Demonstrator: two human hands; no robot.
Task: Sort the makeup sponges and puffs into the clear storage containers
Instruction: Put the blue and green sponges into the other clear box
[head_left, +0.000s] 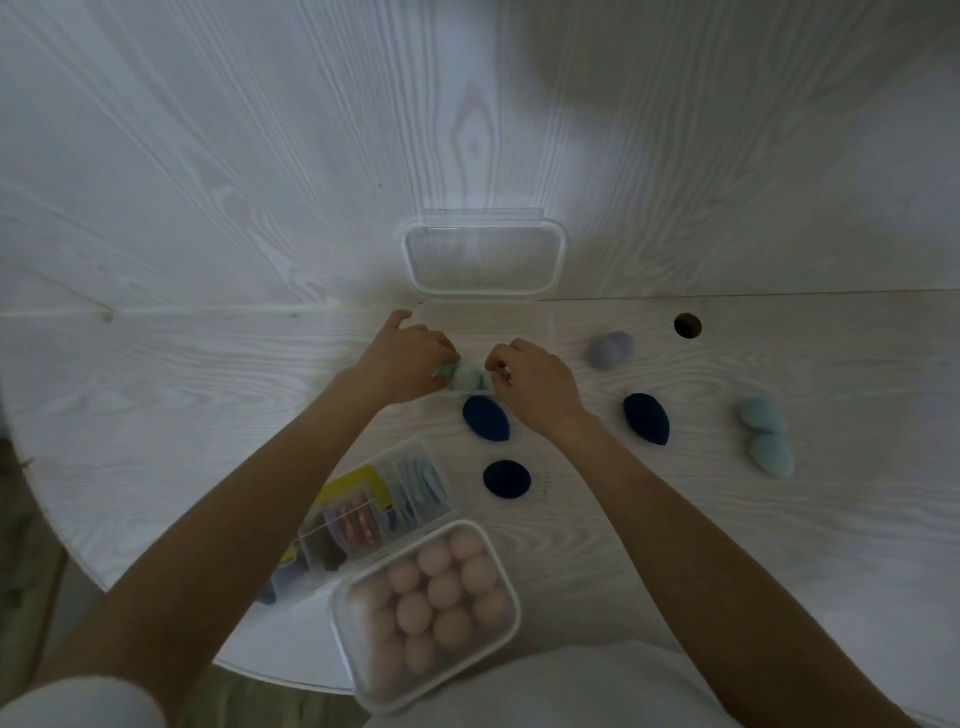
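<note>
Nearest the camera, a clear lidded container (426, 618) packed with round peach puffs (436, 597) is seen at the near table edge, and that group is judged sorted. Just beyond it, to the left, a divided clear box (374, 509) of small coloured items is set. Farther off, an open clear container (483, 332) stands with its transparent lid (484, 257) propped against the wood-grain back wall. Both hands are lowered at its near rim: the left hand (405, 364) and the right hand (535, 384) have their fingers curled around pale mint sponges (466, 376), though how firmly these are gripped cannot be told. Much is judged left: three matte navy sponges (485, 418), two teardrop-shaped and one rounder, a lilac sponge (609, 349) and two soft teal sponges (766, 434) lie loose on the white table (727, 519) to the right.
</note>
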